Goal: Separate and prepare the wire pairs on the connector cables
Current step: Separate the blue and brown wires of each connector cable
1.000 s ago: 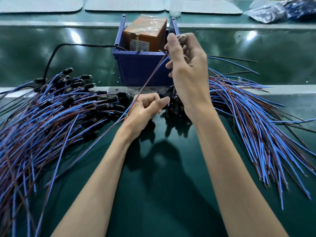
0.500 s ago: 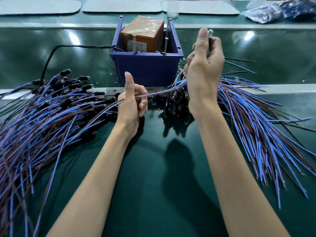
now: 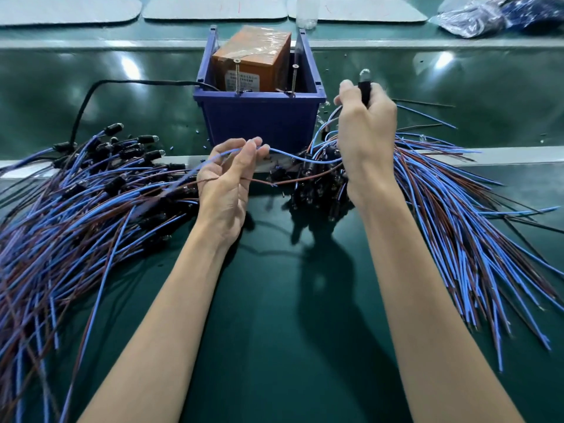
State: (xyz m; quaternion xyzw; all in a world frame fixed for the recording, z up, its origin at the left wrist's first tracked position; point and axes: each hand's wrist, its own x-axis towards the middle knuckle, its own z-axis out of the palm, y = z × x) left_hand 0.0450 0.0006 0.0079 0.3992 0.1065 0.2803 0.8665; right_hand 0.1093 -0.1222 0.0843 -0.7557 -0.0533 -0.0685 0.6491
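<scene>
My right hand (image 3: 364, 129) grips a black connector (image 3: 364, 87) with a clear tip, held upright beside the blue bin. From it a blue wire (image 3: 293, 156) and a brown wire (image 3: 293, 180) run left, spread apart. My left hand (image 3: 227, 181) pinches the blue wire between thumb and fingertips, while the brown wire crosses its palm lower down. A pile of blue and brown connector cables (image 3: 76, 206) lies at the left. Another pile of connector cables (image 3: 464, 215) fans out at the right, with black connectors (image 3: 317, 196) heaped under the held wires.
A blue plastic bin (image 3: 259, 120) holding an orange wrapped box (image 3: 253, 59) and two upright screws stands just beyond my hands. A black cord (image 3: 91, 96) curves away from it to the left. Plastic bags (image 3: 488, 13) lie at the far right on the green mat (image 3: 274, 300).
My right hand has lowered slightly with the connector. The blue and brown wires, together before, now run apart between my hands, and my left hand has turned palm up.
</scene>
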